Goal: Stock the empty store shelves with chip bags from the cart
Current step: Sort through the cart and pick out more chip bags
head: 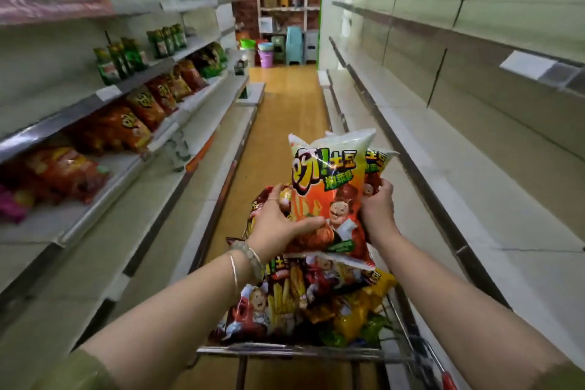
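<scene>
The cart [285, 350] stands in the aisle and is heaped with loose chip bags [285, 291], piled above its wire rim. Directly above that heap, an orange chip bag [329, 187] is held upright with its printed face toward the camera, and a second bag [380, 161] of the same print stands just behind it on the right. The left hand [278, 218] grips the lower left corner of the orange chip bag, with the thumb laid across the front and the fingers curled round the edge. The right hand [378, 204] grips the right edge, its fingers wrapped over both bags so that the pair travels as one unit. Holding low on opposite sides probably keeps the air-filled bags from folding and leaves the tops free to lead into a shelf. To the left of the cart, the left shelving [95, 209] already carries a row of red and orange bags [139, 123], laid leaning face-out so the labels can be read. To the right of the cart, the right shelving [474, 168] is bare on every visible tier. The pair is therefore judged to be bound for the right side. The step in hand is the lift clear of the heap; placement is not yet done.
</scene>
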The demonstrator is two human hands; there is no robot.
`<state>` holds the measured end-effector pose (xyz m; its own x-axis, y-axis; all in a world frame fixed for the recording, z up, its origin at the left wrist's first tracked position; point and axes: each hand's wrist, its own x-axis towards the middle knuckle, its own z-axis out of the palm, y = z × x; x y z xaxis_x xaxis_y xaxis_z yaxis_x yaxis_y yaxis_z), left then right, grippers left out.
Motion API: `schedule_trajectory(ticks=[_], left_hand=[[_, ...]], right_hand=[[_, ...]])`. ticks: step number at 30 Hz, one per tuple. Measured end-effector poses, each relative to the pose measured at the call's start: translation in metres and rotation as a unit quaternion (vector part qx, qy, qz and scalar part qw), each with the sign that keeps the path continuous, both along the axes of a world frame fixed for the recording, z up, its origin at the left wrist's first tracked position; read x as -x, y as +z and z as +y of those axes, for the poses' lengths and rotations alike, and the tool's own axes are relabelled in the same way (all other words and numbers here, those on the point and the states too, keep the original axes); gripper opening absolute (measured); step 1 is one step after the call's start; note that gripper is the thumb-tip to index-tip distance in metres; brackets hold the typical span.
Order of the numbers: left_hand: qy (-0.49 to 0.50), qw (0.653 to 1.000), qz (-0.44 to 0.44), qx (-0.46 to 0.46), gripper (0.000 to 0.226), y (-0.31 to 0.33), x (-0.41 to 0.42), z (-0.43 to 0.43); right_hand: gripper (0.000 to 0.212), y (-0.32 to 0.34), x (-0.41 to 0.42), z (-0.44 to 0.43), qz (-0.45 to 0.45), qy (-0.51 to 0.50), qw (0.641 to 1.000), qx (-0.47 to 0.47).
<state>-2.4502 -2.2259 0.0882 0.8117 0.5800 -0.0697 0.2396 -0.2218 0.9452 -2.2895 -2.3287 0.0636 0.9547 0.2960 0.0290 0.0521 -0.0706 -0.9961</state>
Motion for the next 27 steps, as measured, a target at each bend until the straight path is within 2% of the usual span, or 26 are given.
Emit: schedule_trajectory(ticks=[1,2,4,7,10,12,14,16,18,21,25,27], left_hand=[[-0.028,0.999,0.023,0.019,0.13,0.002,0.004,-0.005],[-0.063,0.996,0.035,0.043,0.131,0.002,0.007,-0.009],[-0.113,0.991,0.021,0.069,0.109,0.005,0.013,-0.02],[-0.103,0.99,-0.007,0.093,0.117,0.01,0.018,-0.034],[-0.096,0.984,-0.074,0.133,0.073,0.024,0.028,-0.044],[-0.063,0.979,-0.112,0.158,0.064,0.03,0.039,-0.045],[-0.042,0.978,-0.131,0.157,0.066,0.032,0.053,-0.047],[-0.035,0.984,-0.115,0.128,0.068,0.03,0.071,-0.052],[-0.027,0.989,-0.119,0.087,0.058,0.031,0.091,-0.064],[-0.091,0.982,-0.134,0.093,0.054,0.03,0.113,-0.095],[-0.211,0.953,-0.162,0.144,0.049,0.038,0.129,-0.153],[-0.271,0.936,-0.164,0.155,0.054,0.047,0.135,-0.187]], right_hand=[[0.073,0.004,0.005,-0.006,-0.001,0.008,1.0,-0.011],[0.072,0.009,0.009,-0.014,-0.01,0.015,1.0,-0.009],[0.066,0.02,0.017,-0.031,-0.045,0.015,0.999,0.008],[0.065,0.043,0.03,-0.06,-0.079,-0.015,0.997,0.012],[0.079,0.066,0.051,-0.093,-0.11,-0.051,0.992,0.035],[0.087,0.079,0.072,-0.116,-0.131,-0.08,0.987,0.041],[0.09,0.088,0.098,-0.135,-0.148,-0.103,0.983,0.043],[0.091,0.092,0.131,-0.151,-0.155,-0.119,0.98,0.044],[0.093,0.092,0.167,-0.167,-0.156,-0.128,0.979,0.043],[0.093,0.093,0.221,-0.193,-0.148,-0.129,0.98,0.043],[0.084,0.111,0.292,-0.242,-0.159,-0.168,0.971,0.062],[0.081,0.126,0.328,-0.274,-0.174,-0.208,0.96,0.072]])
